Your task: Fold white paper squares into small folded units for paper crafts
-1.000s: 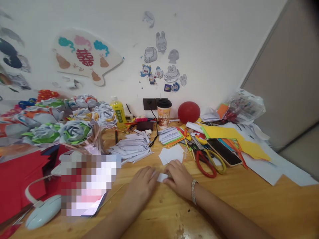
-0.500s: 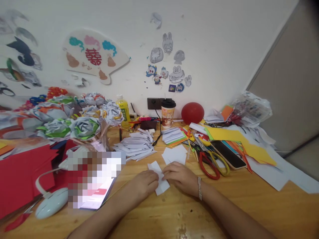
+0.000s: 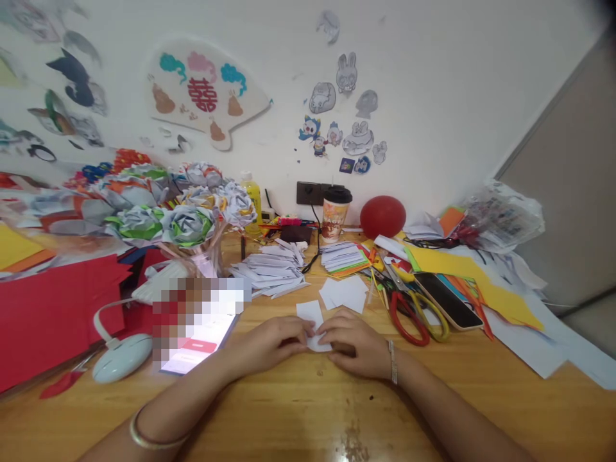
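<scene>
A small piece of white paper [image 3: 309,312] lies on the wooden table, its near end folded up. From the left, my left hand [image 3: 282,340] pinches the paper's near edge between thumb and fingers. My right hand [image 3: 353,346] grips the other side, fingers bent over the paper and thumb below. The fingertips of both hands almost meet and cover part of it. Just beyond my right hand are loose white paper pieces [image 3: 342,294]. Farther back lie a pile of folded white paper strips [image 3: 269,273] and a stack of small sheets [image 3: 341,255].
Red- and yellow-handled scissors [image 3: 409,327] and a dark phone [image 3: 448,301] lie right. A lit phone [image 3: 206,343] and a white oval device [image 3: 122,358] are left, before paper flowers [image 3: 190,224]. A lidded cup [image 3: 335,215] and red balloon [image 3: 383,217] stand behind.
The paper has gone from a long narrow strip to a shorter piece with its near end folded over. Both hands have shifted nearer to each other at that end. The camera view has shifted slightly.
</scene>
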The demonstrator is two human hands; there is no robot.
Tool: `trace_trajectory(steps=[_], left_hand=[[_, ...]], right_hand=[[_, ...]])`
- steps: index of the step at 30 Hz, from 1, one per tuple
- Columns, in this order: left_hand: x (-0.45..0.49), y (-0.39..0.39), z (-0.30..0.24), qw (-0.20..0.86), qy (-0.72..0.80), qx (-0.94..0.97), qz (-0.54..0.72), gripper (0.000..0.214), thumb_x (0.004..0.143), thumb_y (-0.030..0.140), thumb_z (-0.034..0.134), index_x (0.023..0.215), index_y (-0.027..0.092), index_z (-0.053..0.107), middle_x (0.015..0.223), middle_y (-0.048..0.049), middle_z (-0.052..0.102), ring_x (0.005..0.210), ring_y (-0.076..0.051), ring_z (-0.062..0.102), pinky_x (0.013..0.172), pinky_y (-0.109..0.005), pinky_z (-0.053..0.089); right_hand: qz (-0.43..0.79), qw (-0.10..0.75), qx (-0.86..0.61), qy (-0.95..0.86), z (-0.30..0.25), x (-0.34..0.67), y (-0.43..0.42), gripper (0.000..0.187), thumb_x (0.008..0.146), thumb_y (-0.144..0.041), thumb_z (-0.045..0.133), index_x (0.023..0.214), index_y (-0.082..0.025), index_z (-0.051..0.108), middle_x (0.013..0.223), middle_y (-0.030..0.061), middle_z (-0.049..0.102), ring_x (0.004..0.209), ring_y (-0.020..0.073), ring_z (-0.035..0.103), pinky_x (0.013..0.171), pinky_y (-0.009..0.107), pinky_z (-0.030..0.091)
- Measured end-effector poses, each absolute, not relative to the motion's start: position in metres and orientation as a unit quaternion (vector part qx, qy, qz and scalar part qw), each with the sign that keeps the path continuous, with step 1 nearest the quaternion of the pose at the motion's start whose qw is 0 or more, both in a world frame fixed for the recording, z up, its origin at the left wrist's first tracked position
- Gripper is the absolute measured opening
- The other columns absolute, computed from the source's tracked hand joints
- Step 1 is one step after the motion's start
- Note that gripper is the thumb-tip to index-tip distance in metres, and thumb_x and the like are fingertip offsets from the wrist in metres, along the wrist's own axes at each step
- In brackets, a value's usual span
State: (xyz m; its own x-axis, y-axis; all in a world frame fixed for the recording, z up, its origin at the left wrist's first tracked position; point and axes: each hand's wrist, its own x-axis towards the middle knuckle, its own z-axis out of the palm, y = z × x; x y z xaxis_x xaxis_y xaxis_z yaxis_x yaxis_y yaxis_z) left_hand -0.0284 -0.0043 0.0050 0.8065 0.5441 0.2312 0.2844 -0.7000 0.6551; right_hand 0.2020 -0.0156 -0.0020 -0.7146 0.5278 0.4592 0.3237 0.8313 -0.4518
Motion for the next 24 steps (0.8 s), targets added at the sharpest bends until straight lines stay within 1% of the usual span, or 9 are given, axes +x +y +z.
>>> trace_trajectory(steps=[2,3,7,10,12,15,17,20,24], left_hand=[[-0.03,-0.002,0.003,0.335,0.232,0.887,0.216,0.013,0.089,0.022,0.049,0.081,0.019,0.06,0.103,-0.0054,0.064,0.109,-0.017,0.055,0.091,-0.028,0.043],[-0.03,-0.001,0.002,0.342,0.229,0.887,0.21,0.013,0.089,0.021,0.05,0.082,0.019,0.06,0.104,-0.0056,0.064,0.11,-0.018,0.054,0.092,-0.028,0.043],[-0.029,-0.001,0.004,0.343,0.22,0.896,0.174,0.015,0.089,0.019,0.049,0.088,0.02,0.063,0.11,-0.0064,0.061,0.114,-0.017,0.05,0.095,-0.028,0.04],[-0.025,-0.004,0.005,0.324,0.23,0.899,0.184,0.015,0.088,0.018,0.049,0.088,0.019,0.064,0.107,-0.0066,0.059,0.106,-0.017,0.053,0.092,-0.028,0.041],[-0.022,-0.005,0.004,0.299,0.255,0.896,0.206,0.013,0.087,0.019,0.052,0.085,0.019,0.065,0.1,-0.0057,0.058,0.097,-0.017,0.054,0.087,-0.027,0.043],[-0.018,-0.009,0.002,0.262,0.308,0.887,0.223,0.008,0.083,0.018,0.057,0.077,0.019,0.063,0.088,-0.0035,0.057,0.091,-0.018,0.052,0.082,-0.028,0.042],[-0.015,-0.011,0.002,0.247,0.333,0.882,0.225,0.008,0.08,0.016,0.059,0.072,0.018,0.061,0.083,-0.0025,0.056,0.089,-0.018,0.051,0.08,-0.029,0.041],[-0.009,-0.015,0.003,0.226,0.361,0.874,0.234,0.013,0.076,0.008,0.056,0.067,0.017,0.058,0.077,-0.0019,0.055,0.083,-0.017,0.051,0.076,-0.027,0.041],[-0.002,-0.018,-0.002,0.193,0.393,0.864,0.249,0.014,0.073,0.007,0.054,0.064,0.017,0.057,0.071,-0.0018,0.055,0.08,-0.018,0.05,0.07,-0.027,0.04]], right_hand=[[0.163,0.315,-0.235,-0.905,-0.007,0.202,-0.012,0.011,0.081,-0.018,0.054,0.088,-0.02,0.063,0.092,0.0049,0.068,0.085,0.0174,0.056,0.077,0.034,0.042],[0.162,0.32,-0.23,-0.905,-0.01,0.202,-0.011,0.01,0.084,-0.02,0.054,0.086,-0.02,0.063,0.09,0.0045,0.068,0.083,0.017,0.056,0.076,0.033,0.041],[0.173,0.307,-0.212,-0.912,-0.016,0.204,-0.006,0.015,0.087,-0.03,0.054,0.084,-0.022,0.066,0.089,0.0032,0.068,0.083,0.0166,0.055,0.076,0.032,0.04],[0.204,0.298,-0.231,-0.904,-0.016,0.203,-0.005,0.012,0.085,-0.029,0.059,0.08,-0.022,0.066,0.088,0.0024,0.067,0.084,0.0159,0.056,0.077,0.032,0.039],[0.235,0.299,-0.267,-0.885,-0.015,0.2,-0.004,0.007,0.079,-0.026,0.066,0.075,-0.021,0.065,0.084,0.0011,0.066,0.081,0.0149,0.057,0.078,0.031,0.039],[0.256,0.298,-0.339,-0.855,-0.015,0.193,-0.004,0.01,0.072,-0.019,0.073,0.069,-0.019,0.063,0.078,-0.0008,0.064,0.077,0.0142,0.056,0.077,0.03,0.038],[0.249,0.291,-0.37,-0.846,-0.014,0.188,-0.005,0.011,0.071,-0.015,0.072,0.068,-0.019,0.063,0.077,-0.0011,0.063,0.077,0.0145,0.055,0.076,0.03,0.038],[0.237,0.284,-0.393,-0.842,-0.014,0.184,-0.009,0.011,0.072,-0.01,0.069,0.068,-0.019,0.063,0.077,-0.0011,0.061,0.078,0.0149,0.053,0.076,0.03,0.037],[0.216,0.279,-0.421,-0.835,-0.014,0.182,-0.012,0.011,0.071,-0.01,0.069,0.069,-0.019,0.062,0.078,-0.0004,0.058,0.079,0.0158,0.05,0.076,0.03,0.037]])
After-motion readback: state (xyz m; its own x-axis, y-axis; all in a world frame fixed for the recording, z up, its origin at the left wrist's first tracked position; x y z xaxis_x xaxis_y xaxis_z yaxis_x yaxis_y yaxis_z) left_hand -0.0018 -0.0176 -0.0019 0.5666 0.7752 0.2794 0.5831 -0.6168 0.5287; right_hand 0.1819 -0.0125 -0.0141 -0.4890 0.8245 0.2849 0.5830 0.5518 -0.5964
